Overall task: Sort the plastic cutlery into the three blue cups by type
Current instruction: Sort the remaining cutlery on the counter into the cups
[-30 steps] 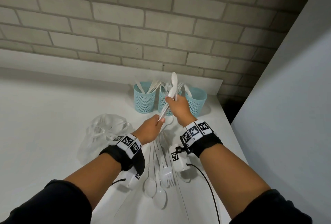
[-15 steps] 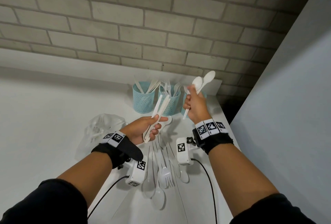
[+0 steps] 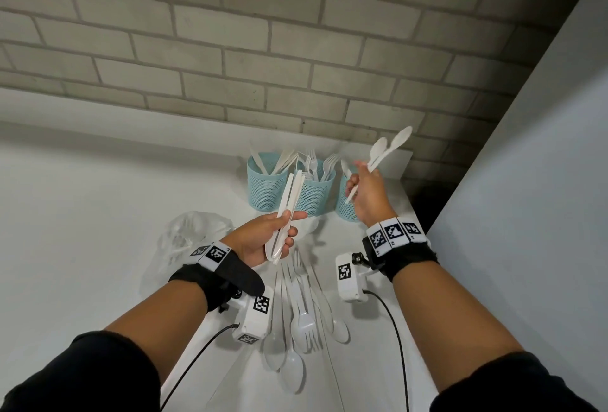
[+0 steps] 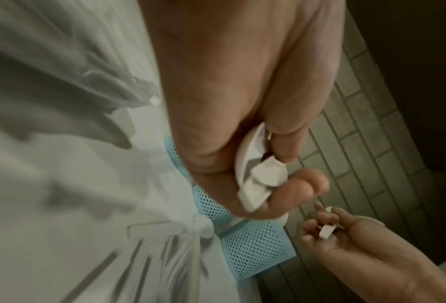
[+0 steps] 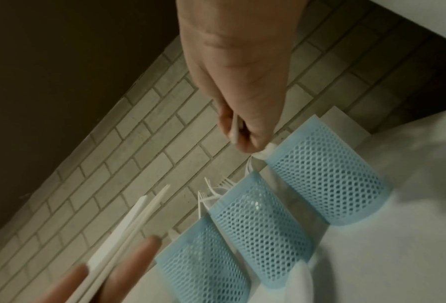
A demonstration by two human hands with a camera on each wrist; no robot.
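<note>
Two white plastic spoons (image 3: 383, 156) are gripped by their handles in the curled fingers of the right hand (image 3: 365, 192), bowls pointing to one o'clock above the right blue mesh cup (image 3: 345, 211). Two plastic knives (image 3: 288, 211) are pinched between thumb and fingers of the left hand (image 3: 263, 239), blades aimed at twelve o'clock.

Open air above the three blue cups (image 3: 314, 194), upright cutlery handles (image 3: 296, 161) crowding two mouths.

I see a white counter (image 3: 82, 214) carrying everything. Three blue mesh cups (image 3: 314, 194) stand in a row on it just beyond my fingertips, against the brick wall. Loose white forks and spoons (image 3: 301, 319) lie flat on it below my fingers, between my wrists. A crumpled clear plastic bag (image 3: 187, 240) lies beside my left fingers, on their outer side.
</note>
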